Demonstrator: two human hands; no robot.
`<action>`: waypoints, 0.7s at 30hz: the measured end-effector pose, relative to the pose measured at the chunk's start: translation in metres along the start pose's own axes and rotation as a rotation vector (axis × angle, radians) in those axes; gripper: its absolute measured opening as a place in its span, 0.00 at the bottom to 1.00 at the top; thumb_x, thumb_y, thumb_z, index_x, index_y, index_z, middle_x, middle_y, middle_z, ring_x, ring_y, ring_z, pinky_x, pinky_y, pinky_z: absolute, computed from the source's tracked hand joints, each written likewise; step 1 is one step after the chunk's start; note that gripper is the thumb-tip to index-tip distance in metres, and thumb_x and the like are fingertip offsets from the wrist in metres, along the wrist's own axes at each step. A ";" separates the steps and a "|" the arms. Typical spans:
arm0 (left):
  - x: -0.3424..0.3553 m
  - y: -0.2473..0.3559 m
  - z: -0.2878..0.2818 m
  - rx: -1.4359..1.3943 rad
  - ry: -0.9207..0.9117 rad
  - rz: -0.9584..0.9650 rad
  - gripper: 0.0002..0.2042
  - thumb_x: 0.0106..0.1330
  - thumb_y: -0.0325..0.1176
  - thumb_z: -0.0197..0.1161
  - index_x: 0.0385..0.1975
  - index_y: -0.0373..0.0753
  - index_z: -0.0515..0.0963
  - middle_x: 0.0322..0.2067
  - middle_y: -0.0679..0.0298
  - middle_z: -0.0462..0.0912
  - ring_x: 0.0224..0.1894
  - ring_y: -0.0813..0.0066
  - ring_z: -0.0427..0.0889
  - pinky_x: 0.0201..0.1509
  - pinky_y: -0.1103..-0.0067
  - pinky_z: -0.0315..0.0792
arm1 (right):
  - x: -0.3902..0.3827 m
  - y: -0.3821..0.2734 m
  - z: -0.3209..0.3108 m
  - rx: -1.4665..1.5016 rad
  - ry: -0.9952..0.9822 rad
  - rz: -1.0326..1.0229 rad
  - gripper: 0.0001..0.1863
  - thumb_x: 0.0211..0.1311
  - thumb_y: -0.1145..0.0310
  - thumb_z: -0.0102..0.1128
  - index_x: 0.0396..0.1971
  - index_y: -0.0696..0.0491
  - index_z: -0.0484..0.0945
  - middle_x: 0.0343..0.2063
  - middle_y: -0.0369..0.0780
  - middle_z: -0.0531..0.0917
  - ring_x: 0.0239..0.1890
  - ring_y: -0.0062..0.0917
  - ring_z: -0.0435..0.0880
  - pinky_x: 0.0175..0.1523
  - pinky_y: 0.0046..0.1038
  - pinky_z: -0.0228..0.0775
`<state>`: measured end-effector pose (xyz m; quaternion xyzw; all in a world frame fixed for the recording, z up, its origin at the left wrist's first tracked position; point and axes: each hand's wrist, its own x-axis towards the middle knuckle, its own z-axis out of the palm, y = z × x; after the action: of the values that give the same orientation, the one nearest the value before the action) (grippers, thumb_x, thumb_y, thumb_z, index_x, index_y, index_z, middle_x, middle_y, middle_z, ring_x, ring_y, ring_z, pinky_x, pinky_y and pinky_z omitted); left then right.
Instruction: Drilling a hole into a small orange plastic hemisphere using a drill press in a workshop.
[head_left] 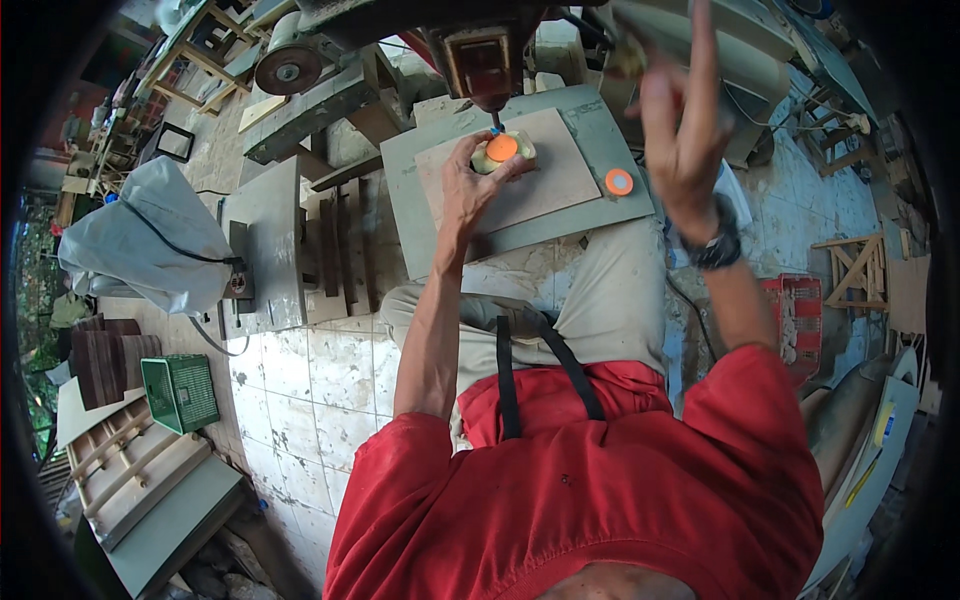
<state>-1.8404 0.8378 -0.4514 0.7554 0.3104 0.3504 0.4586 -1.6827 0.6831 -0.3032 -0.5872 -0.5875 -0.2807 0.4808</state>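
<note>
My left hand (473, 185) grips a pale yellowish block (520, 160) from its left and near sides. A round orange disc (501, 148) lies on top of the block. Just above them, the dark bit (497, 120) of a drill press (485, 75) points down; whether it touches cannot be told. Under the block is a thin wooden board (555, 185). My right hand (685, 150) is raised at the right of the press, slightly blurred, fingers stretched upward near a blurred lever end (628, 55). Nothing shows in its grasp.
An orange ring with a pale centre (619, 182) lies on the grey-green table board (420, 250). A grinding wheel (288, 68) and a cloth-covered machine (150, 230) stand left. A green crate (180, 393) is at lower left, a red crate (795, 320) at right.
</note>
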 end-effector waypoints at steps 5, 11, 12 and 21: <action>0.000 -0.002 -0.001 -0.051 -0.021 -0.012 0.26 0.50 0.38 0.76 0.47 0.30 0.78 0.40 0.51 0.84 0.42 0.66 0.84 0.47 0.74 0.76 | -0.059 0.004 0.006 0.080 -0.040 0.146 0.33 0.65 0.74 0.51 0.68 0.58 0.53 0.37 0.41 0.86 0.31 0.25 0.85 0.37 0.23 0.76; 0.001 -0.015 -0.007 -0.218 -0.088 -0.184 0.26 0.50 0.36 0.77 0.48 0.30 0.78 0.40 0.55 0.84 0.41 0.73 0.82 0.47 0.77 0.76 | 0.111 0.037 0.023 0.571 0.592 0.092 0.27 0.68 0.69 0.50 0.66 0.56 0.59 0.50 0.46 0.80 0.42 0.26 0.83 0.42 0.25 0.77; 0.000 -0.016 -0.009 -0.196 -0.081 -0.182 0.26 0.51 0.36 0.77 0.48 0.31 0.78 0.40 0.55 0.84 0.41 0.72 0.82 0.47 0.77 0.76 | 0.141 0.036 0.036 0.609 0.622 0.121 0.28 0.69 0.70 0.48 0.68 0.57 0.58 0.48 0.48 0.80 0.37 0.24 0.84 0.37 0.19 0.76; 0.008 -0.030 0.000 -0.137 -0.020 -0.044 0.26 0.50 0.41 0.77 0.47 0.32 0.78 0.39 0.54 0.84 0.44 0.69 0.82 0.50 0.75 0.74 | 0.163 0.041 0.038 0.244 0.027 0.107 0.27 0.72 0.61 0.44 0.66 0.57 0.59 0.36 0.52 0.82 0.37 0.40 0.85 0.38 0.35 0.78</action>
<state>-1.8404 0.8556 -0.4762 0.7186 0.2977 0.3531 0.5199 -1.6274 0.7924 -0.1813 -0.5509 -0.5786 -0.1888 0.5710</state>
